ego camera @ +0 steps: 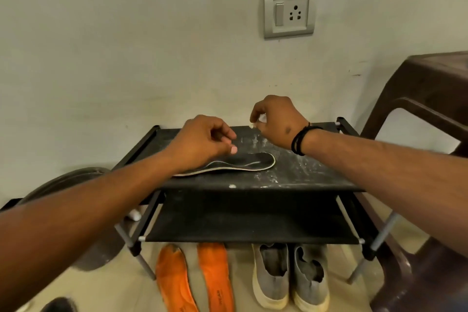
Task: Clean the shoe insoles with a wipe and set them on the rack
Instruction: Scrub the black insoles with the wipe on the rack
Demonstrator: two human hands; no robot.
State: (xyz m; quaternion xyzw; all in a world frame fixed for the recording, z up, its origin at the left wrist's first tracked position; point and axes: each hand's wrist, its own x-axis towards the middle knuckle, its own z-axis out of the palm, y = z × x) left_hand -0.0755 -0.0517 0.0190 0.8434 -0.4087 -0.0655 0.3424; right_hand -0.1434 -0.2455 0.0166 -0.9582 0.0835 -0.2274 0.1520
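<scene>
One black insole [243, 163] lies flat on our rack's [304, 172] top shelf. Our left hand [202, 142] hovers above its heel, fingers loosely curled, holding nothing. Our right hand [276, 121] pinches a small white wipe scrap [255, 123].

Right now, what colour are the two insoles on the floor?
Orange. The insoles lie under the rack, seen in the head view.

You face a pale, scuffed wall [126, 45] with a switch-and-socket plate [290, 14] high on it, a brown plastic stool [417, 99] below-right of that plate.
</scene>
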